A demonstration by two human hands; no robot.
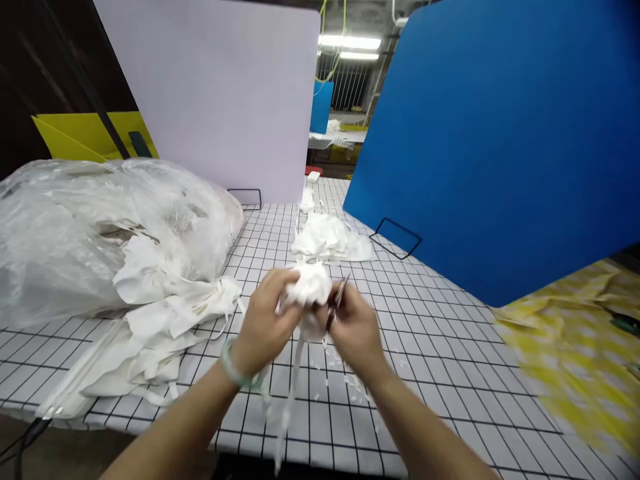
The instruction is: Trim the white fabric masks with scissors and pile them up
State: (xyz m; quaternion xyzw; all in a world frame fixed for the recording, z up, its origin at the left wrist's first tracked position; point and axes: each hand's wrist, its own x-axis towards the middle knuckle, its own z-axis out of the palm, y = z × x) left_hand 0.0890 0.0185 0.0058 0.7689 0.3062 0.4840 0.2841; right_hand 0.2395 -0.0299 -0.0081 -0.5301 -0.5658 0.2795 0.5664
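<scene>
Fabric (pixel 311 283), white and crumpled, which our left hand (pixel 269 317) is clamping in its grip, slim metal tool (pixel 339 298) our right hand (pixel 356 327) is gripping, black-gridded white table (pixel 440 360) lying beneath

The bunched white piece (pixel 311 283) looks like soft, matt cloth; the slim tool (pixel 341 293) seems metal, its finish blurred. The bag (pixel 60 227) is clear plastic — thin, glossy, crinkled. The blue panel (pixel 500 133) looks smooth and matt, its stand (pixel 411 249) dark wire; the tabletop (pixel 440 380), smooth.
</scene>
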